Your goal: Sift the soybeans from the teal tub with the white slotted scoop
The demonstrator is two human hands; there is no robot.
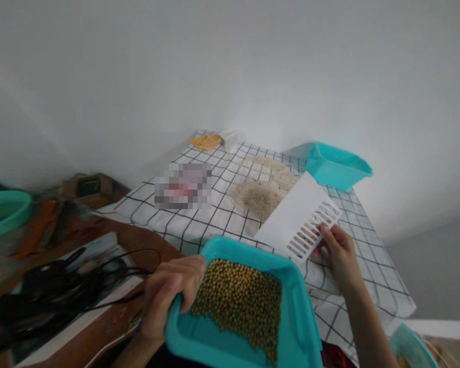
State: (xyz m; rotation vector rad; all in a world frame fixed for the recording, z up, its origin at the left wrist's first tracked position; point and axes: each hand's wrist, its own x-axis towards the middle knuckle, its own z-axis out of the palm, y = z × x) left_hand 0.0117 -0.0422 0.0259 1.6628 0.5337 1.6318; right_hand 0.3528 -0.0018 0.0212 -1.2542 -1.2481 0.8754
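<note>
My left hand (176,286) grips the left rim of a turquoise plastic tray (297,317), its fingers wrapped over the edge. Many round yellowish-green beans (245,301) lie in the tray, heaped toward its far and left side. In my right hand (339,250) is a flat white plastic board with slots (291,209), pinched at its slotted end between thumb and fingers. The board is tilted above the checked cloth, just beyond the tray. Behind its left edge lies a pile of pale grain (258,197), partly hidden by the board.
A second turquoise container (337,166) stands at the table's back right. An orange cloth (206,141) and a blurred-out item (184,186) lie on the checked tablecloth (214,225). Black cables (72,286) clutter the lower left, near a green basin (7,212).
</note>
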